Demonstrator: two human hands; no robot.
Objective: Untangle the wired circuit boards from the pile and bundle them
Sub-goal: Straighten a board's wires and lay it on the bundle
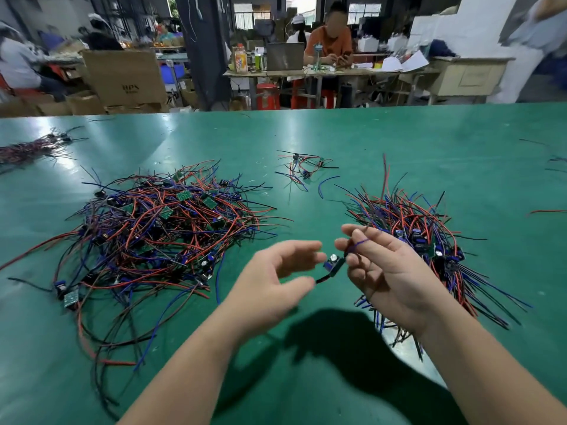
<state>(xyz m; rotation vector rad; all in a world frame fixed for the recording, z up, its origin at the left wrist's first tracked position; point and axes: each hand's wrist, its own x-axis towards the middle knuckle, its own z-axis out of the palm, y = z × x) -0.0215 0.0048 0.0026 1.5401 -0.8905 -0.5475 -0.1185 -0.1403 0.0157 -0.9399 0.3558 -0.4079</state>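
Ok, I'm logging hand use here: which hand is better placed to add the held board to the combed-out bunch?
Probably the right hand: it holds the wired board by its blue wire and hangs by the sorted bunch. The left hand looks open, nearer the tangled pile.

An electronics assembly workshop. Wire piles point(159, 228) cover the green bench point(399, 133). Beyond the bench stand cardboard boxes point(125, 76) and workers' desks point(310, 72).
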